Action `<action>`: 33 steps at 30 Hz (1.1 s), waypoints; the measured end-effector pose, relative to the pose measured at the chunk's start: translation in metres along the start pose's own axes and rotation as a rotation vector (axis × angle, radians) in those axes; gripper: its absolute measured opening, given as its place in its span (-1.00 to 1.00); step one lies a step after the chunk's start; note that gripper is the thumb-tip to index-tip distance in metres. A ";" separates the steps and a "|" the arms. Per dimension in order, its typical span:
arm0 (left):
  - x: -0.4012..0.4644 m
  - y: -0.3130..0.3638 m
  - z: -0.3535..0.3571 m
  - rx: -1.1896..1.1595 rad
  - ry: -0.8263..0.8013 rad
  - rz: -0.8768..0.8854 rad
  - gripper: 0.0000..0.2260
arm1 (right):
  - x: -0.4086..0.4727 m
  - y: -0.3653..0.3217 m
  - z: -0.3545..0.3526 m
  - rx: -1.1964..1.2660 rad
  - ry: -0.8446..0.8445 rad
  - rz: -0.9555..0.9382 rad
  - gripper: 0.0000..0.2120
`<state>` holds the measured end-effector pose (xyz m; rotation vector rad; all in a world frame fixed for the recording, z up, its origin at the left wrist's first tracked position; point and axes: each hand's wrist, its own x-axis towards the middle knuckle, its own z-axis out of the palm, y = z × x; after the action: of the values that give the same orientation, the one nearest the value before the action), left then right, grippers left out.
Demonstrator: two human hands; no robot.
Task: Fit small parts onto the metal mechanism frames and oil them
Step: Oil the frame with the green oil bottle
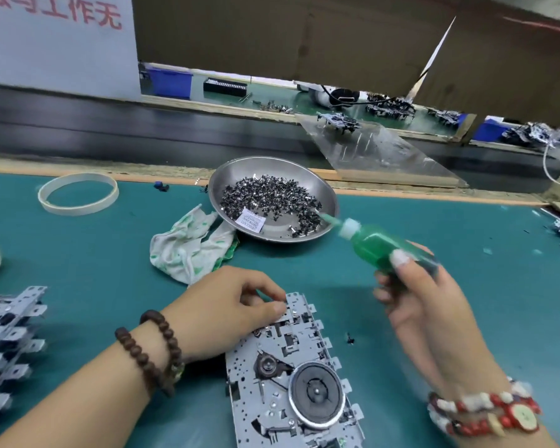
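A metal mechanism frame [291,376] with a round flywheel lies on the green mat in front of me. My left hand [230,312] rests on its upper left corner, fingertips curled and pinching at a small part there. My right hand [414,302] grips a green oil bottle [372,244] above the mat, right of the frame; its white nozzle points up-left toward the steel bowl [220,185]. The bowl holds several small dark metal parts [269,195] and a paper label.
A stack of metal frames [7,344] lies at the left edge. A white-green cloth [188,244] sits beside the bowl, a white ring [78,195] at back left. One loose small part [349,338] lies right of the frame. A conveyor runs behind the bench.
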<state>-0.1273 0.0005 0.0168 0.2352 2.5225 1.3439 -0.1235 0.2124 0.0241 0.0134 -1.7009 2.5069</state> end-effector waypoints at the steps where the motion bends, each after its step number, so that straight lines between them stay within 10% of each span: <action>1: 0.000 0.000 0.000 -0.045 -0.008 -0.017 -0.95 | -0.001 -0.003 -0.001 0.110 0.021 0.033 -0.76; 17: 0.002 0.002 -0.001 -0.404 -0.025 -0.292 -0.92 | -0.013 -0.006 -0.001 0.055 -0.023 0.030 -0.92; 22: 0.003 0.002 -0.002 -0.403 -0.040 -0.301 -0.91 | -0.016 -0.001 0.001 -0.382 0.038 -0.196 -0.50; 33: 0.004 0.000 -0.002 -0.389 -0.041 -0.288 -0.90 | -0.017 0.003 0.003 -0.485 -0.005 -0.273 -0.53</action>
<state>-0.1312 0.0002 0.0170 -0.1703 2.1032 1.6415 -0.1066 0.2069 0.0215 0.1951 -2.0978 1.8603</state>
